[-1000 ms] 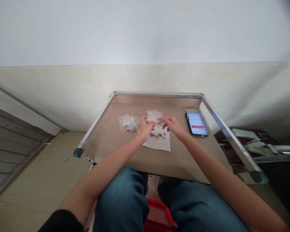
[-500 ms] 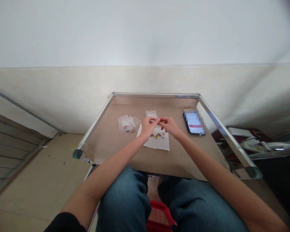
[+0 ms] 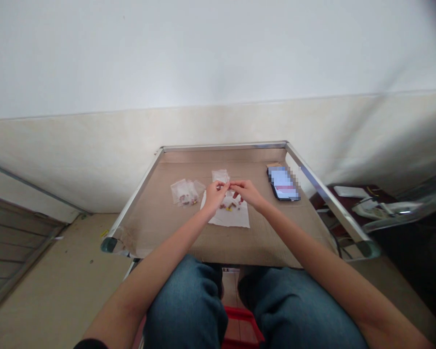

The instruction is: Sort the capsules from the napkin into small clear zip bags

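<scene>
Our left hand and right hand meet at the fingertips by the white sheet; we cannot tell whether either grip clamps anything. Small coloured pieces lie on the sheet, presumably to stay gathered.

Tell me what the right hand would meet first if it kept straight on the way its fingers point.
Most likely the left hand: the right hand points leftward at it, and the two look touching or nearly so, though depth is unclear in this view.
</scene>
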### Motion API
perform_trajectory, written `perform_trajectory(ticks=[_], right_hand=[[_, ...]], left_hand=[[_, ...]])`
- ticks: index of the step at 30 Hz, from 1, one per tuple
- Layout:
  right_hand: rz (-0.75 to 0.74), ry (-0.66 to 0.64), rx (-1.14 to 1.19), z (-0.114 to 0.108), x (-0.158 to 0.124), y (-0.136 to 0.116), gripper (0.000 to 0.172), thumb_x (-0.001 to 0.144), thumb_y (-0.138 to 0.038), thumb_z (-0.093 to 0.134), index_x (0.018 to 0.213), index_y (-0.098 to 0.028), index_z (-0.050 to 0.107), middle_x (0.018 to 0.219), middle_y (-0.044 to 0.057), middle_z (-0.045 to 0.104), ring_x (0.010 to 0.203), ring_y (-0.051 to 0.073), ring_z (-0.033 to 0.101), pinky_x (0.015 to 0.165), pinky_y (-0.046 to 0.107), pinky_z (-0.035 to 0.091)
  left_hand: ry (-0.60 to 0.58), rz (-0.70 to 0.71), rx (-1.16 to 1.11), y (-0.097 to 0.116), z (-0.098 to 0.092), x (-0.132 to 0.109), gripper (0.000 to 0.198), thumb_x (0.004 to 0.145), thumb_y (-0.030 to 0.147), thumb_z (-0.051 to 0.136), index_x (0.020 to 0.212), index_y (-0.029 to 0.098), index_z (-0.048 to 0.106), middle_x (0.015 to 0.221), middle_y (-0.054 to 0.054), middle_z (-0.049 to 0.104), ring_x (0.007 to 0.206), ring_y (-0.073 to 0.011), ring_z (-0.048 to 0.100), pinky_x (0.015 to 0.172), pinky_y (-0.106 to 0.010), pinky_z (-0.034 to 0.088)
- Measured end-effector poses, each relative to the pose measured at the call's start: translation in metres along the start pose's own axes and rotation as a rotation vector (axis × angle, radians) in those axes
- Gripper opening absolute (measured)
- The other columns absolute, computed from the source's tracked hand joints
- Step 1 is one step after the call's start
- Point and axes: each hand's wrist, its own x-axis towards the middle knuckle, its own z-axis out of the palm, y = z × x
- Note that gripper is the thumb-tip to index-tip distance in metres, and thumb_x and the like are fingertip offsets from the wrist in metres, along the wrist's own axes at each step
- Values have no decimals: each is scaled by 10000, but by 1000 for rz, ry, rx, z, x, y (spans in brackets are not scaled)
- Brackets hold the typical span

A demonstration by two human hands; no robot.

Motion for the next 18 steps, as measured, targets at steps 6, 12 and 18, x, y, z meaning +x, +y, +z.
perform_trajectory(ticks=[6,12,18], right_hand=[[28,58,46,0,-2,3,282,720,-320,543,910,-155,669,711,35,643,505,83,520,341,146,352],[34,76,38,1,-2,3,276,717,-319,543,895,-156,678,680,32,638,500,84,508,344,147,341],[29,40,42,4,-4,0,252,725,-271,517,883,-159,677,734,37,644,519,82,508,348,141,330]], left_hand=[[-79,26,-67,0,1,-1,281,740,413,541,767,135,572,788,-57,590,664,-112,545,568,-222,463],[-81,7,-31,0,1,0,295,754,420,521,776,131,576,790,-65,592,659,-114,542,542,-215,452],[-78,28,-2,-2,-2,0,322,738,447,535,767,128,570,754,-55,589,626,-109,542,538,-218,447]])
